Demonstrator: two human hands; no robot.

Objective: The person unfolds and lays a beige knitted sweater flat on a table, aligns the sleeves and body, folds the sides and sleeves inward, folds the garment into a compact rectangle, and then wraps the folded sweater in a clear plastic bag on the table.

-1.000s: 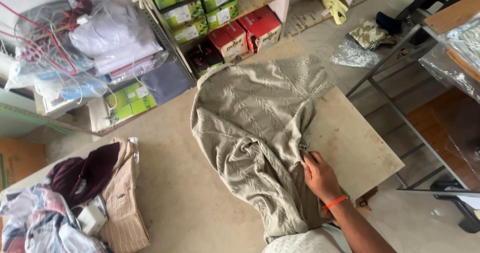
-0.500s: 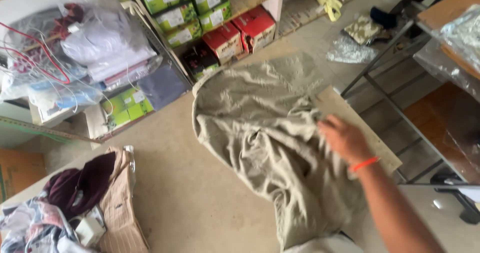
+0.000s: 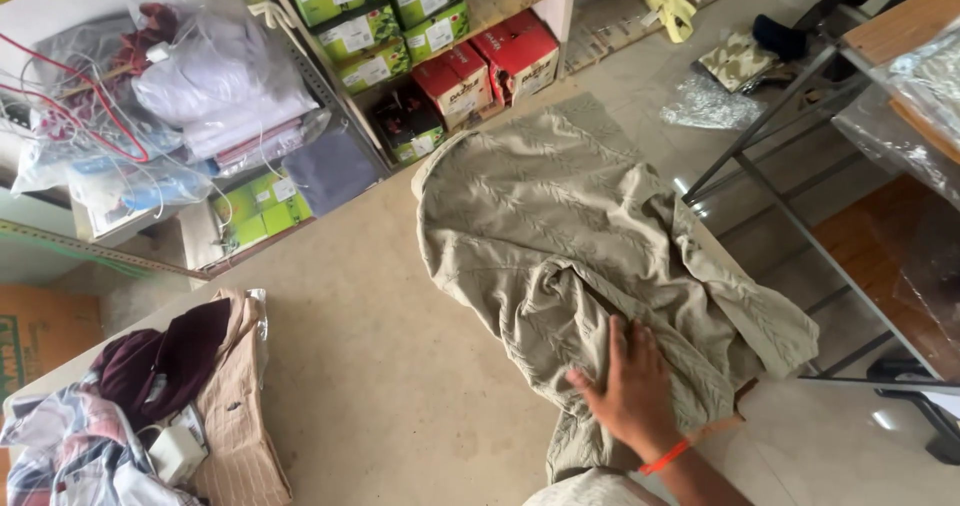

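Note:
A beige textured garment [image 3: 560, 216] lies crumpled on the pale table top [image 3: 390, 366], with its far end hanging over the table's back edge. My right hand [image 3: 630, 391], an orange band on its wrist, rests flat on the near part of the garment with the fingers spread and pointing away from me. It presses on the cloth and grips nothing. A fold of the fabric spreads to the right of the hand, over the table's right corner. My left hand is out of sight.
A heap of clothes [image 3: 150, 406] with a small white adapter [image 3: 178, 451] lies at the near left. Beyond the table are shelves with green boxes [image 3: 370, 16], red boxes [image 3: 490, 66] and bagged clothing [image 3: 200, 86]. A metal rack [image 3: 790, 226] stands at the right.
My right hand went from the garment's right edge out to the right corner, then came back to press on the near middle. The cloth now covers the right corner that was bare.

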